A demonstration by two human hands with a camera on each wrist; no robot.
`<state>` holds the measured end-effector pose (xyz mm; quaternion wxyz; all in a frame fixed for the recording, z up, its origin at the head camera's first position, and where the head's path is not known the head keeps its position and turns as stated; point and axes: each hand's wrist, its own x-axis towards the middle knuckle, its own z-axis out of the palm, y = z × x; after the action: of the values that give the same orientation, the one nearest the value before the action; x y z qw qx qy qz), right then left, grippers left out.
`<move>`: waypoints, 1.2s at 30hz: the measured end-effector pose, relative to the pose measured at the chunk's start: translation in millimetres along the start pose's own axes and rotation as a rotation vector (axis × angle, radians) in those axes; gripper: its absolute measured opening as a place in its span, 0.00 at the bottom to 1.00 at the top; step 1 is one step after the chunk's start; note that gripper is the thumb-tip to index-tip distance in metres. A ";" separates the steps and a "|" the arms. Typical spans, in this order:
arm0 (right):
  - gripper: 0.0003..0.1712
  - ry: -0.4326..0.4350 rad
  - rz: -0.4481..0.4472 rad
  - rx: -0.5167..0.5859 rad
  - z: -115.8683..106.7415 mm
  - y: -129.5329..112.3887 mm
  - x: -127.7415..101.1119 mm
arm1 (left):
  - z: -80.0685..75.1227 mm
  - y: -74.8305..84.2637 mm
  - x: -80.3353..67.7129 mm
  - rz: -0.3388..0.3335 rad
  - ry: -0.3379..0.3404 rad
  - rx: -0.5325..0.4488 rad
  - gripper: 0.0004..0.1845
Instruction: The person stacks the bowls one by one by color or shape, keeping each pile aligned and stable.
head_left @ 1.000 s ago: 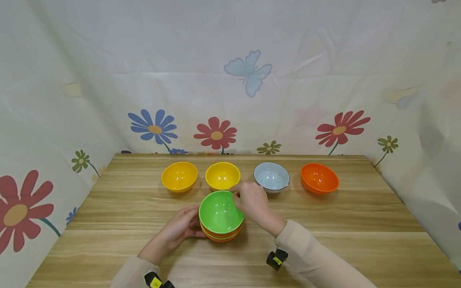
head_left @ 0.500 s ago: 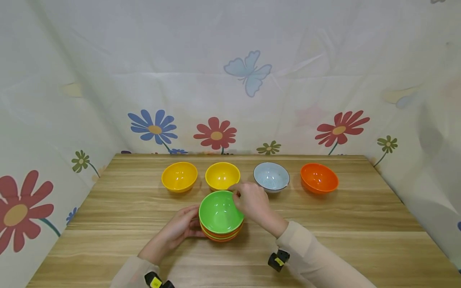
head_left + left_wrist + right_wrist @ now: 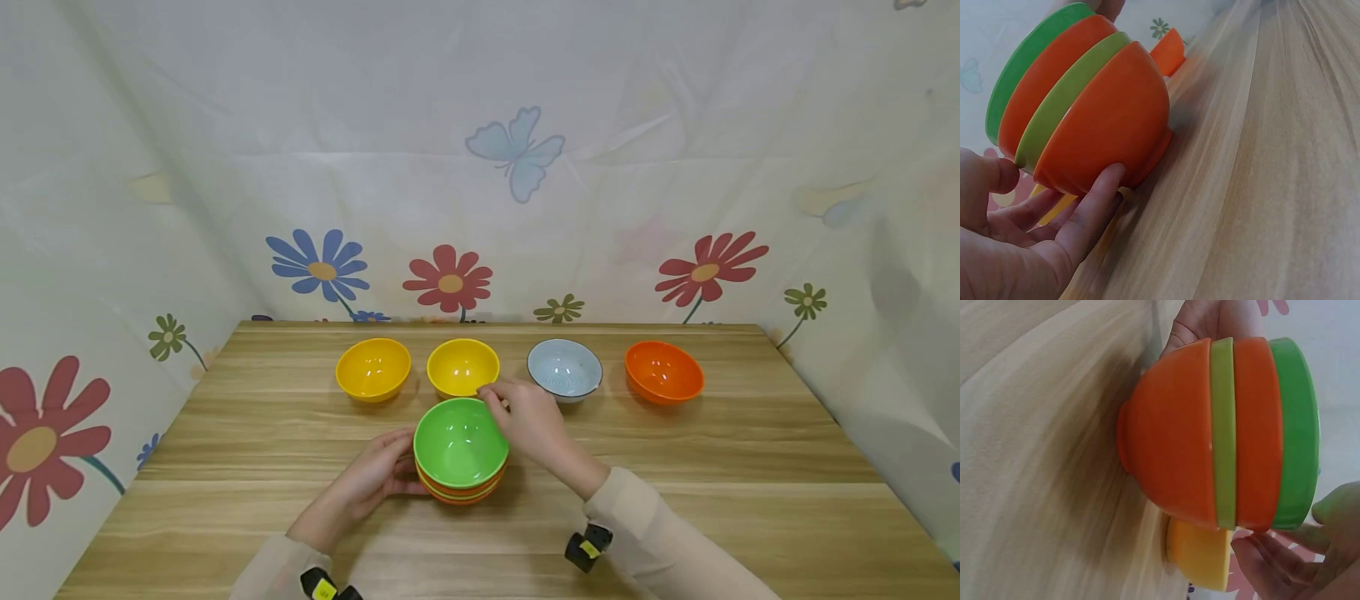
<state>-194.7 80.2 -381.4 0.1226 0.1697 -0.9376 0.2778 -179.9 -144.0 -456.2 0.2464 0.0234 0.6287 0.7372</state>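
A stack of bowls [image 3: 461,442] sits upright near the middle of the wooden table, with a bright green bowl [image 3: 1294,434] on top. Below it, the wrist views show an orange bowl [image 3: 1257,434], a lime green bowl [image 3: 1223,434] and another orange bowl [image 3: 1113,122] at the bottom. My left hand [image 3: 375,475] holds the stack's left side, thumb at the rims and fingers against the bottom bowl. At the far right rim is my right hand [image 3: 528,421], its thumb off the green bowl and its fingertips by the upper orange bowl's rim.
Behind the stack stands a row of separate bowls: an amber bowl [image 3: 373,371], a yellow bowl [image 3: 463,368], a pale blue bowl [image 3: 565,370] with a dark rim, and an orange-red bowl [image 3: 664,372]. A flower-printed curtain [image 3: 585,242] borders the table [image 3: 750,517].
My right thumb has come up from inside the green bowl's rim, and the right wrist has shifted slightly to the right. The left hand and the stack have stayed in place.
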 end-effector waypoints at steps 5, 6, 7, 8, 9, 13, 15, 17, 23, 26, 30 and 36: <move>0.16 -0.066 0.064 0.141 0.8 8.2 -3.4 | -0.1 0.2 -0.4 0.003 -0.003 0.002 0.30; 0.17 -0.080 0.075 0.168 1.1 10.2 -4.1 | -0.1 0.2 -0.5 0.003 -0.002 0.004 0.30; 0.18 -0.092 0.087 0.191 1.5 12.3 -5.0 | -0.2 0.2 -0.6 0.002 0.000 0.005 0.30; 0.18 -0.103 0.098 0.212 2.3 14.6 -5.6 | -0.1 0.2 -0.8 0.002 0.002 0.007 0.30; 0.19 -0.114 0.107 0.229 3.1 16.8 -6.2 | -0.1 0.2 -0.9 0.002 0.003 0.008 0.30; 0.22 -0.149 0.125 0.279 5.4 23.6 -9.0 | 0.1 0.1 -1.2 0.003 0.006 0.010 0.30; 0.23 -0.174 0.133 0.312 6.2 26.1 -10.8 | 0.2 0.1 -1.3 0.005 0.004 0.010 0.30; 0.24 -0.202 0.148 0.348 7.2 28.6 -13.4 | 0.2 0.2 -1.4 0.005 0.003 0.011 0.30; 0.27 -0.277 0.214 0.492 12.6 35.9 -20.4 | 0.1 0.4 -1.4 0.001 0.003 0.009 0.29; 0.29 -0.319 0.240 0.634 15.9 38.6 -22.9 | 0.0 0.4 -1.4 0.000 0.006 0.008 0.29; 0.31 -0.367 0.284 0.790 18.7 39.4 -26.5 | 0.1 0.5 -1.4 0.000 0.008 0.008 0.29; 0.30 -0.383 0.330 0.808 19.8 39.5 -30.9 | 0.3 0.7 -1.2 -0.002 0.007 0.008 0.30</move>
<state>-184.4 108.0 -426.5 -0.1740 0.1007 -0.7746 0.5996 -179.0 -144.3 -455.1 0.2449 0.0214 0.6326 0.7344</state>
